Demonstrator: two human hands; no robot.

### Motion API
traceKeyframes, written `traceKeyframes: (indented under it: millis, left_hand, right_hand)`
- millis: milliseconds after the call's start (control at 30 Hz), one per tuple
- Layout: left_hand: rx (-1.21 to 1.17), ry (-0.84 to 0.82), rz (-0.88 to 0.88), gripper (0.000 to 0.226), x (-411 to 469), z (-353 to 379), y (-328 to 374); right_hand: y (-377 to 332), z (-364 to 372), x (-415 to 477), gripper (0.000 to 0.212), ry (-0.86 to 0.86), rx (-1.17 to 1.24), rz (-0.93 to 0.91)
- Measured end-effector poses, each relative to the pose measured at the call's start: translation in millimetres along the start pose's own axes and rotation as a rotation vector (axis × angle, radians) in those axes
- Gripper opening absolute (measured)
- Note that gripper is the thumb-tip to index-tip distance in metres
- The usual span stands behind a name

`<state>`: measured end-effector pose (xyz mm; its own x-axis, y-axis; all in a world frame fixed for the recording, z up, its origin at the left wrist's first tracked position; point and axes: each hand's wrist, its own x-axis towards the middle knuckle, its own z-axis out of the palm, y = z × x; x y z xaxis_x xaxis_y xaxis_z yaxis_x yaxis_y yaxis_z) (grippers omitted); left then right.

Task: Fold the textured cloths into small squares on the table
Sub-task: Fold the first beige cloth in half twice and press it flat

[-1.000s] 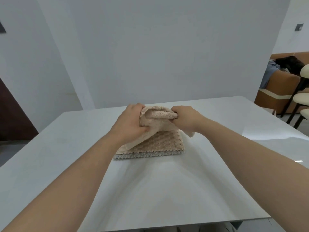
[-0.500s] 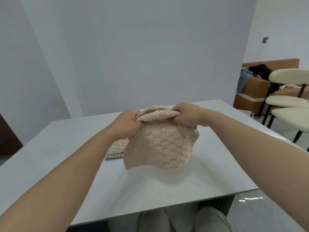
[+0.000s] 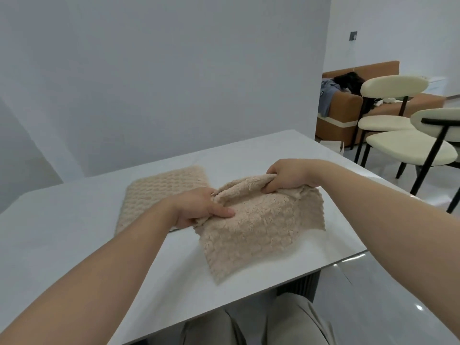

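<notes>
white table [image 3: 74, 245] against grey wall [image 3: 174, 70] | cream chairs [image 3: 408, 145] far right | left hand [image 3: 199, 207], right hand [image 3: 288, 178] fingers pinching beige cloth [image 3: 256, 230] | folded cloth [image 3: 161, 192] far left

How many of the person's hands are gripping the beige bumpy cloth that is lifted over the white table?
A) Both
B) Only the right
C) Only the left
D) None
A: the left hand and right hand each pinch the top edge of the beige bumpy cloth.

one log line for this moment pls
left hand: gripping beige cloth | right hand: gripping same cloth | second cloth: flat on table
</notes>
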<state>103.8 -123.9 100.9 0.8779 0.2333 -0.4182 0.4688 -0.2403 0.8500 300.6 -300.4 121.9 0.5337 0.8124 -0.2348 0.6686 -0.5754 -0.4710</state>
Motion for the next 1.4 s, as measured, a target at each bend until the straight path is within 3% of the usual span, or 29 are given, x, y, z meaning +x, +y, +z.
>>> traceKeyframes:
  millis: [167,267,333,433,533,667,967,1133,1200,1300,1400]
  left_hand:
    - [0.094,0.104,-0.005,0.033,59.9,8.7,-13.2]
    - [0.425,0.294,0.073,0.037,86.1,6.7,-16.1]
    - [0.525,0.387,0.119,0.043,98.4,5.9,-15.1]
    - [0.549,0.446,0.156,0.048,114.2,-0.8,-14.3]
    - [0.536,0.451,0.159,0.032,127.2,-10.7,-13.9]
    - [0.525,0.467,0.194,0.006,139.7,-18.1,-9.6]
    - [0.426,0.607,0.177,0.010,179.4,-34.5,1.4]
    - [0.465,0.705,0.187,0.007,193.6,-42.1,6.9]
    - [0.465,0.722,0.167,0.009,197.2,-45.9,8.6]
    - [0.431,0.759,0.127,0.033,196.2,-47.4,11.0]
    - [0.408,0.763,0.157,0.026,184.9,-40.7,12.7]
  right_hand:
    - [41.8,7.1,39.5,0.036,0.005,-0.160,0.048]
    - [62.1,13.4,59.1,0.045,0.023,-0.194,0.080]
    - [70.6,16.2,68.6,0.052,0.009,-0.230,0.093]
    - [78.2,14.1,81.3,0.059,-0.030,-0.183,0.098]
    - [85.8,3.0,89.2,0.050,-0.059,-0.025,0.092]
    - [94.1,-7.7,103.4,0.030,0.066,0.045,0.078]
    - [112.5,-6.7,146.0,0.033,0.265,-0.310,0.084]
    - [122.0,-3.2,163.0,0.011,0.430,-0.497,0.153]
    - [123.8,-1.7,165.0,0.014,0.491,-0.558,0.181]
    - [126.1,-0.3,164.3,0.021,0.540,-0.544,0.223]
    - [131.9,4.2,160.5,0.025,0.592,-0.376,0.236]
